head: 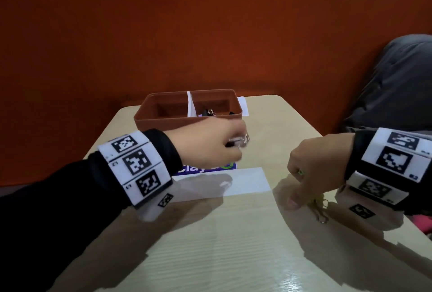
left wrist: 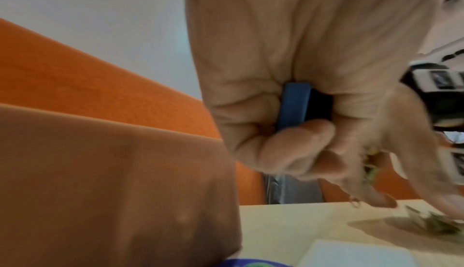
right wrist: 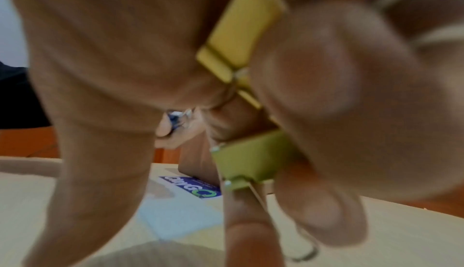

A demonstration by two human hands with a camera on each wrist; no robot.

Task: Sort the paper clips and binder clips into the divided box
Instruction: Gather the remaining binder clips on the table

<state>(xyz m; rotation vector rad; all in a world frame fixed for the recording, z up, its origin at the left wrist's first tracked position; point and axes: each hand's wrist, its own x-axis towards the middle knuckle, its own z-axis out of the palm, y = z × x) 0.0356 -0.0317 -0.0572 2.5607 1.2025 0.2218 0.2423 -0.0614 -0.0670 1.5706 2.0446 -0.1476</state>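
Observation:
A brown divided box stands at the table's far side, a white divider splitting it; dark binder clips lie in its right compartment, the left one looks bare. My left hand hovers just in front of the box, fingers curled round a blue binder clip whose wire handles stick out. My right hand is low over the table at the right, gripping a yellow binder clip and a green binder clip; wire handles hang below it.
A white paper sheet with a blue printed strip lies mid-table. Another white sheet sits behind the box. An orange wall rises behind the table. Dark grey fabric lies at the right beyond the table edge.

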